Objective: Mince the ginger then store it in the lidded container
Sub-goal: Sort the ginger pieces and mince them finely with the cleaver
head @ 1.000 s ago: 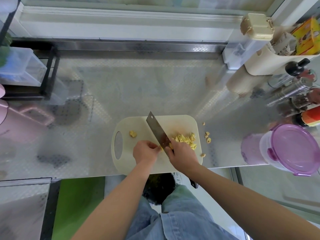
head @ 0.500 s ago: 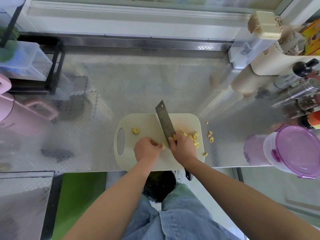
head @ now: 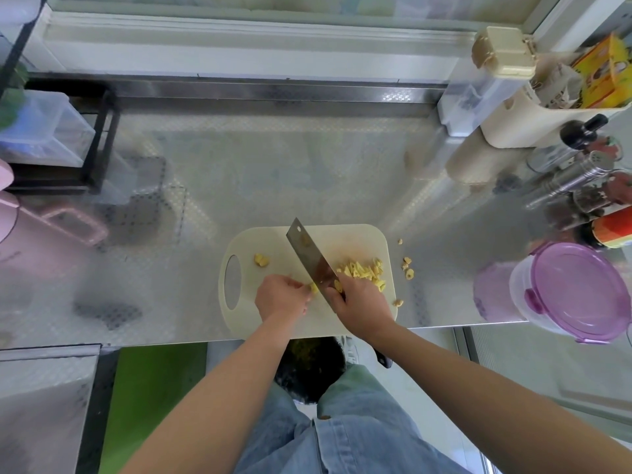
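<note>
A cream cutting board lies at the counter's front edge. My right hand grips a cleaver whose blade slants across the board. My left hand pinches a small piece of ginger right beside the blade. Chopped ginger is piled to the right of the blade, and one stray chunk lies at the board's left. A round container with a purple lid stands at the right edge of the counter.
A few ginger bits lie on the steel counter off the board. Bottles and jars crowd the back right. A pink jug and a black rack stand at the left. A dark bin sits below the counter edge.
The cleaver rose off the board and came back down beside the piece in my left hand. My left hand stayed in place on the ginger.
</note>
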`<state>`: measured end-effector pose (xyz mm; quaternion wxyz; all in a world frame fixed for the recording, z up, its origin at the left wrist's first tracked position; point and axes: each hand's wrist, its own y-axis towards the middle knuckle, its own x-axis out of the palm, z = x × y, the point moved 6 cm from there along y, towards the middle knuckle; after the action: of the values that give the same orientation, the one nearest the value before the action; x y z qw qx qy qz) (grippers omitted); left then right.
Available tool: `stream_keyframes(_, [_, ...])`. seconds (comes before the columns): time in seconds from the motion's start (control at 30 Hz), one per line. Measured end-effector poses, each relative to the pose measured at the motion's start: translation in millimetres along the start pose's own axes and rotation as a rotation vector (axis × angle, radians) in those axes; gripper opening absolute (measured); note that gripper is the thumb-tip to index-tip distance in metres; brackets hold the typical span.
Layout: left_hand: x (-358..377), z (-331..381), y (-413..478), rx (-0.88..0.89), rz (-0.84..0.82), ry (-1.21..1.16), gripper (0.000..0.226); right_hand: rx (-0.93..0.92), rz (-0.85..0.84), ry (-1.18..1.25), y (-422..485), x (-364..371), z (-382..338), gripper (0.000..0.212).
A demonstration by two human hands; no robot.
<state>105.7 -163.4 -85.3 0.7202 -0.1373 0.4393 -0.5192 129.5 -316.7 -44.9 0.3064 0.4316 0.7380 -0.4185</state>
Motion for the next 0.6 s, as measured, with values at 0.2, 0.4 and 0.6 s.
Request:
stream_keyframes(0.2, [0.6,1.4,0.3,0.001,0.007,-0.007,0.026,0.021,-0.01,0.004,-3.3,0.6,-2.2,0.02])
stream_keyframes(0.4, [-0.8,7.3,-2.3,0.052,0.016,0.057,0.024,0.037,-0.051,-0.056,2.3,4.9,-9.6,0.022])
stream_keyframes(0.6, [-2.3,6.7,-2.7,0.039,0.001,0.058,0.022,0.057,-0.032,-0.057,10.8,7.4,-12.2,0.021])
